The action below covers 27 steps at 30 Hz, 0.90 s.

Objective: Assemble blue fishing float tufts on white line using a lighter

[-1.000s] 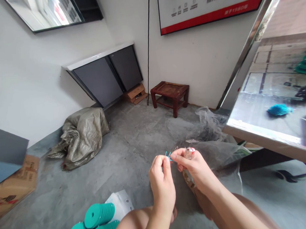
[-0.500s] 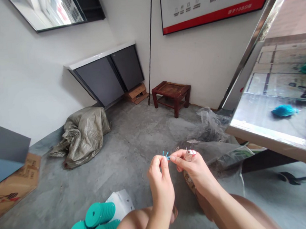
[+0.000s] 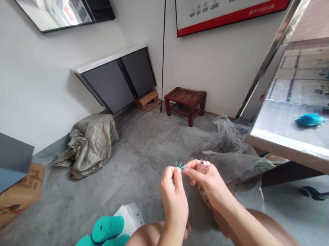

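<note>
My left hand [image 3: 173, 195] is closed in a pinch, thumb and index finger pressed together on thin blue strands [image 3: 179, 165]. Several strand ends fan out above its fingertips; their kind is too small to tell. My right hand [image 3: 205, 178] meets it from the right, its thumb and index finger also pinching at the strands. A small white and red patch [image 3: 205, 163] shows at the right hand's knuckles. Both hands are held in front of my bent knees, above the grey floor.
Stacked teal discs with centre holes [image 3: 108, 229] lie at lower left. A crumpled grey sack [image 3: 94, 140] and a low wooden stool [image 3: 185, 99] are farther off. Clear plastic sheeting [image 3: 231, 163] lies under the right-hand table [image 3: 288, 145], which bears a blue bundle [image 3: 310, 119].
The view has shifted slightly, so the surroundings sit a little farther right. Both hands keep their pinch; the strand ends are spread slightly differently.
</note>
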Available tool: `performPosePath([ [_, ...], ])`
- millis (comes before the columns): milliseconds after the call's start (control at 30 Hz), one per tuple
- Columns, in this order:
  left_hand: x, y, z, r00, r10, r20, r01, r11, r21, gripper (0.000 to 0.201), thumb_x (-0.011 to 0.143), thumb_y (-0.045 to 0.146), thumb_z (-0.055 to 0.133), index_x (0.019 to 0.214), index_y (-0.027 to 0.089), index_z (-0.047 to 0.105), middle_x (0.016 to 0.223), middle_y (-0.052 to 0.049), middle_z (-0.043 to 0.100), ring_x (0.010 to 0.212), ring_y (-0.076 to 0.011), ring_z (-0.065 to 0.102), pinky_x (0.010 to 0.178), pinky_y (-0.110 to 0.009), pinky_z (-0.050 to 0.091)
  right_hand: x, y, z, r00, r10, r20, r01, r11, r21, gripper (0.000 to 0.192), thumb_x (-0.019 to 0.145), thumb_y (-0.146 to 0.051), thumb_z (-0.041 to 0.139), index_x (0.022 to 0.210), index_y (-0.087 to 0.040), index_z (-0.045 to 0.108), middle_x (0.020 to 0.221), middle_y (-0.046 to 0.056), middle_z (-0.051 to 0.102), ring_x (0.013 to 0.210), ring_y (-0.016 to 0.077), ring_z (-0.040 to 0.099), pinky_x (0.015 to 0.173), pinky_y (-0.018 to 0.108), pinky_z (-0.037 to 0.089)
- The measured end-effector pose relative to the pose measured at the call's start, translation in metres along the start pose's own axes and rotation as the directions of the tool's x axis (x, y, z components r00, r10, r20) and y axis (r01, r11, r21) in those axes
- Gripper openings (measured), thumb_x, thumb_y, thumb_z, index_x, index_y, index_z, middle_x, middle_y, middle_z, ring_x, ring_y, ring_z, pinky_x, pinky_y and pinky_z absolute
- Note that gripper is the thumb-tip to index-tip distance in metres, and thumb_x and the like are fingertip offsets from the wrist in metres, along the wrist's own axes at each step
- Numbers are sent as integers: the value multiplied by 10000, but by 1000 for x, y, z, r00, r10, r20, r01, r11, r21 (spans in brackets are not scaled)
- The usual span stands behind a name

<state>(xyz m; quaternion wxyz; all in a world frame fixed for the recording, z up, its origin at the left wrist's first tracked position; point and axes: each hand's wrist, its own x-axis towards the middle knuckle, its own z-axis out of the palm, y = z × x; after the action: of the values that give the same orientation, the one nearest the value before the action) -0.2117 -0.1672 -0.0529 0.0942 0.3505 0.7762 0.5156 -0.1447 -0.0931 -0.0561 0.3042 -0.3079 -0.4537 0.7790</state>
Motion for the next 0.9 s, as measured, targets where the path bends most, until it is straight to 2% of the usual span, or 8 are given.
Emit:
performPosePath([
  [100, -1, 0, 0, 1000, 29, 12, -30, 999, 19, 301, 898, 334, 355, 647, 194, 443, 597, 17, 477, 557, -126, 442, 548, -219, 339, 1, 2, 0, 1000, 13, 6, -13, 999, 31, 247, 574, -362, 735, 648, -147, 636, 488, -28, 506, 453, 86, 396, 471, 236, 285],
  [300, -3, -1, 0, 996, 81, 35, -83, 995, 54, 289, 902, 289, 356, 651, 190, 459, 640, -1, 518, 618, -140, 488, 610, -236, 364, 2, 6, -1, 1000, 14, 6, -14, 998, 65, 224, 598, -339, 715, 591, -145, 602, 454, -35, 475, 453, 85, 388, 482, 236, 290],
  [400, -3, 0, 0, 997, 75, 26, -76, 996, 52, 291, 899, 295, 360, 646, 193, 459, 631, 1, 519, 604, -141, 486, 596, -236, 365, 2, 7, -1, 1000, 11, 2, -11, 997, 73, 226, 597, -340, 716, 588, -147, 599, 457, -35, 478, 452, 86, 388, 485, 240, 294],
  [633, 1, 1, 0, 998, 22, -66, -21, 999, 26, 298, 879, 321, 391, 614, 197, 441, 558, 23, 480, 518, -127, 441, 509, -219, 338, 1, 8, -1, 1000, -26, 18, 26, 1000, 6, 234, 614, -350, 721, 561, -150, 611, 464, -27, 491, 469, 96, 404, 498, 247, 314],
  [767, 1, 0, 1, 999, 18, -31, -17, 999, 34, 302, 883, 335, 376, 628, 193, 454, 567, 21, 482, 526, -127, 442, 518, -219, 338, 1, 8, 0, 1000, -17, 2, 17, 999, 46, 229, 598, -351, 735, 625, -149, 631, 506, -30, 509, 455, 85, 393, 485, 241, 309],
  [900, 0, 0, 0, 1000, 11, -13, -11, 999, 36, 311, 885, 341, 368, 622, 193, 446, 571, 20, 481, 530, -126, 444, 519, -218, 334, 2, 10, 1, 1000, -15, -7, 16, 998, 62, 239, 610, -355, 729, 604, -147, 611, 466, -37, 481, 451, 87, 393, 485, 241, 297],
])
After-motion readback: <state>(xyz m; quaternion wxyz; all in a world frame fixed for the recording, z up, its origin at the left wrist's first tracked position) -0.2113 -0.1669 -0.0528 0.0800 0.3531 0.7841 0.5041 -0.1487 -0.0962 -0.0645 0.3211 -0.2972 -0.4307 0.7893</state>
